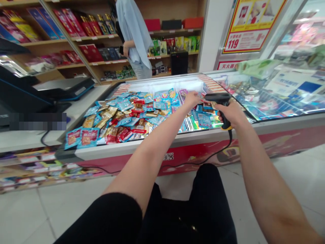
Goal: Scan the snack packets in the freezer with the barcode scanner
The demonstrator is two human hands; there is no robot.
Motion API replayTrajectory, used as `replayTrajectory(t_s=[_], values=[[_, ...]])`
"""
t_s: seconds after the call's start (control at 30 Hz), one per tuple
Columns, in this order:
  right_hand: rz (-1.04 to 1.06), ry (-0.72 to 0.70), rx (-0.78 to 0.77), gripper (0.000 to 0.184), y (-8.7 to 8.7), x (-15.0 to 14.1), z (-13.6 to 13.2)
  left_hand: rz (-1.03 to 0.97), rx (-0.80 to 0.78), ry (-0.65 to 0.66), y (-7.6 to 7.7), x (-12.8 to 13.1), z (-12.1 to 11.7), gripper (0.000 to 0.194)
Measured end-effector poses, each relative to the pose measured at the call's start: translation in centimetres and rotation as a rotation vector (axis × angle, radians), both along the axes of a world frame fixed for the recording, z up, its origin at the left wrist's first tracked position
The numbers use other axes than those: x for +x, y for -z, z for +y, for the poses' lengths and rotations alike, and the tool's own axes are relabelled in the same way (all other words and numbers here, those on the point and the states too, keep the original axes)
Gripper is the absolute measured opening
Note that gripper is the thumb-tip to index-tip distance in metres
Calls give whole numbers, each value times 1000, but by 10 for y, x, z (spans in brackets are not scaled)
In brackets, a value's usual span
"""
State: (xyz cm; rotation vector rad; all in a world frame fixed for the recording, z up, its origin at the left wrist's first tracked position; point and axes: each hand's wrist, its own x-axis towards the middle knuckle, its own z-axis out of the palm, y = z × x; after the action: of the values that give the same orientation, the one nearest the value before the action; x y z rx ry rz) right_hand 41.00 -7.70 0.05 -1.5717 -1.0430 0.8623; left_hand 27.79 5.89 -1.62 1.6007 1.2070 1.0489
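My right hand is wrapped round the grip of a black handheld barcode scanner with a yellow base, its cable hanging from the bottom. The scanner's head points left, towards my left hand. That hand is closed in a pinch over the freezer chest, on what looks like a small packet, mostly hidden by the fingers and blurred. Below and left of both hands, many snack packets in blue, gold and red lie heaped. More blue packets lie in a wire basket just under the scanner.
The chest's white front rim runs before me, the scanner cable drooping past it. At left a counter bears a scale. A person in light blue stands behind, by stocked shelves. Goods cover the glass at right.
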Motion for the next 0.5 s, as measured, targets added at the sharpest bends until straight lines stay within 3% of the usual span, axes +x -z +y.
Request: replayTrajectory(t_s=[0.2,0.5], values=[[-26,-50,-45,21,12,-21,4,279,245,-81,7,-38,-5,33],[-80,-270,-28,20,10,-102,13,498,335,-267,-7,-150,-15,36]])
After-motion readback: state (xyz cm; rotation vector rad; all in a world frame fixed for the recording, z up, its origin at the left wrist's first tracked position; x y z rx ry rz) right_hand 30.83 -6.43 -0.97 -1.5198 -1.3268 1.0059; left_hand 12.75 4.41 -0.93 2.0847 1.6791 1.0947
